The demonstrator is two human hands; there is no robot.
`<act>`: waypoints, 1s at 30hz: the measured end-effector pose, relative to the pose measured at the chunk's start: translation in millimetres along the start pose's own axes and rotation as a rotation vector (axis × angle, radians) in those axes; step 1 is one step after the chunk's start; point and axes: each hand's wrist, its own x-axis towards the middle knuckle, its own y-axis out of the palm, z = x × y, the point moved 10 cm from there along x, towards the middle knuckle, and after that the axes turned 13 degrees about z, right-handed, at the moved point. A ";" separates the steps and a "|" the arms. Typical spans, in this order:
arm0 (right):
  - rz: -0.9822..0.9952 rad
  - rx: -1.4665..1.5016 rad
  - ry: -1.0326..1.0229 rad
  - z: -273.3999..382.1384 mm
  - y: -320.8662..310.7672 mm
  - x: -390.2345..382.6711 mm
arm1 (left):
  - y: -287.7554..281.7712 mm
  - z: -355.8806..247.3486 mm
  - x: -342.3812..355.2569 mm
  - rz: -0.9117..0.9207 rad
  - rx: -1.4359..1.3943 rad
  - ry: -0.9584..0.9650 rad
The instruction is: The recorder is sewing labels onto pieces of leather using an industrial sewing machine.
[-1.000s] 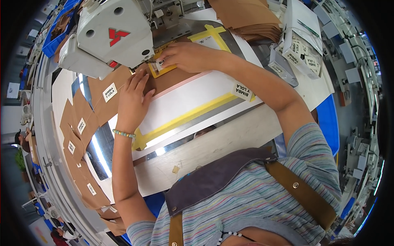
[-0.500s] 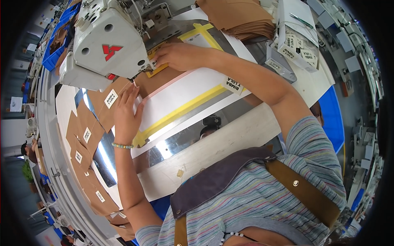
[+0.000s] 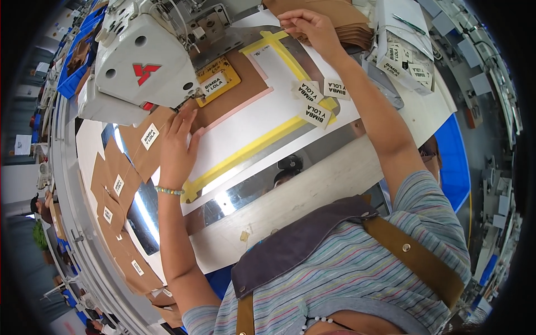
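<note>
My left hand (image 3: 180, 145) lies flat with fingers stretched out, fingertips on a brown sheet piece (image 3: 204, 114) beside the needle area of a white sewing machine (image 3: 145, 61). A yellow template frame (image 3: 233, 84) rests on this piece, with a white printed label (image 3: 215, 85) in its window, close to the presser foot. My right hand (image 3: 314, 32) is raised at the far side, fingers loosely bent and apart, with nothing visible in them. It is nearest to a stack of brown pieces (image 3: 349, 30). Loose white labels (image 3: 316, 113) lie on the worktop below my right forearm.
Yellow tape (image 3: 245, 153) edges a white sheet on the worktop. Joined brown pieces with labels (image 3: 114, 184) trail down the left side. A clear box of labels (image 3: 406, 64) stands at the right, a pen (image 3: 409, 24) above it. A blue bin (image 3: 453, 167) sits beyond the right edge.
My right hand has left the yellow template and moved up and right toward the brown stack. The template, its label and the loose labels now show. My left hand has barely shifted.
</note>
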 end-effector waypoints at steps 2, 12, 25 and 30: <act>-0.055 0.185 -0.055 -2.5 -2.4 0.2 | 2.6 -2.4 4.4 -0.012 0.028 0.021; -0.097 0.131 -0.013 -13.5 -0.3 -2.4 | 9.5 -9.5 14.0 0.015 0.051 0.079; -0.074 -0.009 0.000 -5.9 1.9 -2.2 | 4.8 -5.2 18.3 -0.014 0.003 0.143; -0.079 0.007 0.021 -4.6 4.3 -1.0 | 5.6 -2.7 20.0 0.024 -0.006 0.112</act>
